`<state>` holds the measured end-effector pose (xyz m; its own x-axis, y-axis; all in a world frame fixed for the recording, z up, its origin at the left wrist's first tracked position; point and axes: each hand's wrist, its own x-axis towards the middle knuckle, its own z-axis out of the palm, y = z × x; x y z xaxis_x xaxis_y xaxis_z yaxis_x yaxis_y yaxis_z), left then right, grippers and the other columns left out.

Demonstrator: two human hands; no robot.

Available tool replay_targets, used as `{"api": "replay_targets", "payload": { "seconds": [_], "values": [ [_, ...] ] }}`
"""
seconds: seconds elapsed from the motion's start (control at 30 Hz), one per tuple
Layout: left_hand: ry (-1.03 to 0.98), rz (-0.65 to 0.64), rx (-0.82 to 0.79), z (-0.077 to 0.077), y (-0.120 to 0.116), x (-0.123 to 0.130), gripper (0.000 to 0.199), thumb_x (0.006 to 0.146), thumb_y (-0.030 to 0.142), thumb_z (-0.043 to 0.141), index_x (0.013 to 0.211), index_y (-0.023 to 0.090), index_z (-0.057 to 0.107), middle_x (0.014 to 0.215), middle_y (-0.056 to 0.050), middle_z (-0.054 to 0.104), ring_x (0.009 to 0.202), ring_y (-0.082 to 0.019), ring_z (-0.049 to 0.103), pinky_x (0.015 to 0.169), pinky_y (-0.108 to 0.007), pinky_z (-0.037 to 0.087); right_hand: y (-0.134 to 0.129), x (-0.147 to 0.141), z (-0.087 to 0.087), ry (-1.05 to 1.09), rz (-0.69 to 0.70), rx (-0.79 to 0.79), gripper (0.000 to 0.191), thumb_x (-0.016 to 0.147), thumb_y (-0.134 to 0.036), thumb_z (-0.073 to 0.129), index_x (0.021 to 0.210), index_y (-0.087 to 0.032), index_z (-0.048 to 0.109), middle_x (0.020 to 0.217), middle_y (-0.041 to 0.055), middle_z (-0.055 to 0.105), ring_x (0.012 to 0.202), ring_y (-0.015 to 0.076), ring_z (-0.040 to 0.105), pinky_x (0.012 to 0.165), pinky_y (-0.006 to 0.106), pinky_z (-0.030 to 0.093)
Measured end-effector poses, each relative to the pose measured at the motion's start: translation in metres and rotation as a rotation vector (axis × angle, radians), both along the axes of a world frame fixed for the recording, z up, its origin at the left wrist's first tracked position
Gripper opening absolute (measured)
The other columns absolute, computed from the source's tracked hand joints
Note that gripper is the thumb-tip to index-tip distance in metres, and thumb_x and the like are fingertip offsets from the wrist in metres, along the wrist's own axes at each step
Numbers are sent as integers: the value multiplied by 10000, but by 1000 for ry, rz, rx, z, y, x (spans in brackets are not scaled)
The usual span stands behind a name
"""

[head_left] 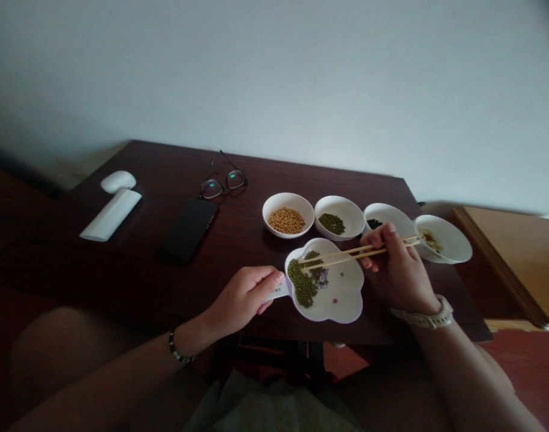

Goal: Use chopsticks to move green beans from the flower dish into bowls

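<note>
Snugly closed hands (pixel 242 299) (pixel 398 270) on chopsticks (pixel 346 257), dish (pixel 341 294)

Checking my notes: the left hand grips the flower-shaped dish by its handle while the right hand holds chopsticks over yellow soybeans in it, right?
Not quite: the head view shows green mung beans in the flower-shaped dish, not yellow soybeans; those sit in a separate white bowl. The left hand and the right hand with chopsticks are as you said.

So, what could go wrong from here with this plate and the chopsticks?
The left hand holds the flower-shaped plate only by its short handle, with the mung beans heaped on that side, so it might tip and spill. The chopsticks in the right hand could flick beans, and their upper ends sit near the rightmost white bowl, risking a knock.
</note>
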<state>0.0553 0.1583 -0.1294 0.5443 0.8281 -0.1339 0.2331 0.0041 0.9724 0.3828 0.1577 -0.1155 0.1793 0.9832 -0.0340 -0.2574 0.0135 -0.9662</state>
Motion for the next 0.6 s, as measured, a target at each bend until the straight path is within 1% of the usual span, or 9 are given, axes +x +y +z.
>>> {"api": "replay_targets", "payload": {
  "seconds": [0.17, 0.3, 0.47, 0.6],
  "values": [
    [-4, -7, 8, 0, -1, 0, 513, 1203, 442, 504, 736, 232, 537, 581, 56, 529, 542, -124, 481, 593, -284, 369, 0, -3, -1, -7, -29, 0, 517, 1085, -631, 796, 791, -245, 617, 736, 0, 559, 547, 129, 496, 477, 265, 449],
    [-7, -3, 10, 0, -2, 1, 511, 1204, 439, 500, 738, 231, 544, 587, 55, 534, 549, -125, 484, 598, -285, 370, 1, -2, -1, 27, -46, -1, 519, 1088, -608, 802, 779, -241, 602, 740, -4, 535, 541, 121, 481, 481, 263, 446],
    [-10, -5, 9, 0, -1, 1, 515, 1208, 434, 497, 735, 233, 537, 582, 58, 533, 546, -124, 486, 606, -285, 377, 0, 1, -2, 39, -11, -10, 490, 1125, -590, 753, 804, -240, 633, 734, 3, 553, 539, 123, 464, 481, 265, 420],
    [-7, -6, 10, 1, 0, 1, 513, 1205, 425, 502, 730, 233, 538, 584, 55, 542, 548, -125, 493, 603, -283, 378, -1, 2, -5, 15, 17, -13, 481, 1135, -604, 733, 824, -248, 647, 739, 11, 579, 570, 138, 491, 512, 274, 445]
  ]
}}
